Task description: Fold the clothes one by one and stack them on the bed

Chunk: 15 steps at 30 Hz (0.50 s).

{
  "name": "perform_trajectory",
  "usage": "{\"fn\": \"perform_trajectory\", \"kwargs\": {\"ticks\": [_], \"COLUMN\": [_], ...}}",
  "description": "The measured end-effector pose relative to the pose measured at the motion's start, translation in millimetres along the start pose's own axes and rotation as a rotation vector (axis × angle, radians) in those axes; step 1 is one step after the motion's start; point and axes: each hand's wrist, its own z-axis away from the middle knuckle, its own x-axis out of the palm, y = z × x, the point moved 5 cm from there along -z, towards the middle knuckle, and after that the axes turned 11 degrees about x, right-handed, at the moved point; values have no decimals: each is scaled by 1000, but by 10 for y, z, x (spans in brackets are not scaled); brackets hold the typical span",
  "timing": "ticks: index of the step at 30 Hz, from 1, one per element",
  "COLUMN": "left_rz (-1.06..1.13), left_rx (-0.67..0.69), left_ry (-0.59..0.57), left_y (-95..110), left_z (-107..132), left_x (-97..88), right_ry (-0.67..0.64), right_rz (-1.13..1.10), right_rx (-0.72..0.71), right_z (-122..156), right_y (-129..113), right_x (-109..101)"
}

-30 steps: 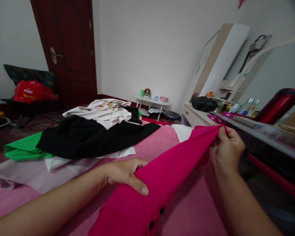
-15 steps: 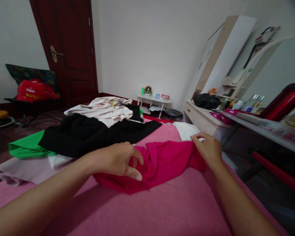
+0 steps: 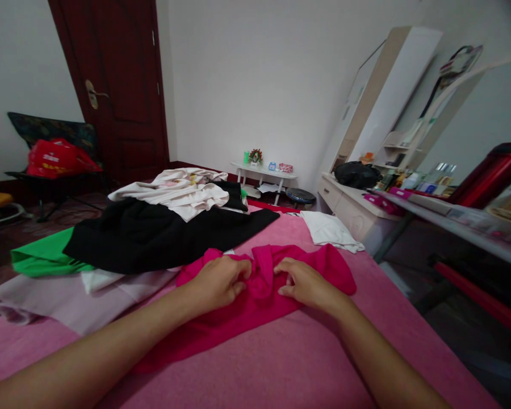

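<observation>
Right now your left hand (image 3: 223, 281) is bent over the magenta garment (image 3: 330, 272), its fingers curled inward; whether they pinch any fabric, you cannot tell from this view. Your right hand (image 3: 309, 284) faces it, thumb and fingers a little apart, the fingertips at a raised, twisted fold that stands between your two hands. The garment lies crumpled across the pink bedcover (image 3: 289, 363), stretching from beneath your left forearm to just beyond your right hand. Near its far right end you have a white cloth (image 3: 330, 230) lying flat. To your left, a black garment (image 3: 132, 238) rests over a green cloth (image 3: 42, 253), with a pale garment (image 3: 174, 193) heaped on top. Farther right stands a dresser (image 3: 344, 201) bearing a black bag (image 3: 357, 175).
</observation>
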Motion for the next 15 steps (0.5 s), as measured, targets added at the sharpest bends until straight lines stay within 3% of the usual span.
{"fn": "perform_trajectory", "kwargs": {"ticks": [3, 5, 9, 10, 12, 15], "left_rz": [502, 740, 861, 826, 711, 576], "left_rx": [-122, -201, -237, -215, -127, 62], "left_ry": [179, 361, 685, 708, 646, 381], "left_y": [-115, -201, -325, -318, -220, 103], "left_z": [-39, -53, -33, -29, -40, -51], "left_x": [-165, -314, -493, -493, -441, -282], "right_ry": [0, -17, -63, -77, -99, -127], "right_rz": [46, 55, -66, -109, -191, -276], "right_rx": [24, 44, -25, -45, -60, -63], "right_z": [-14, -10, 82, 122, 209, 335], "right_y": [6, 16, -100, -158, -289, -498], "right_x": [5, -44, -290, -361, -482, -570]}}
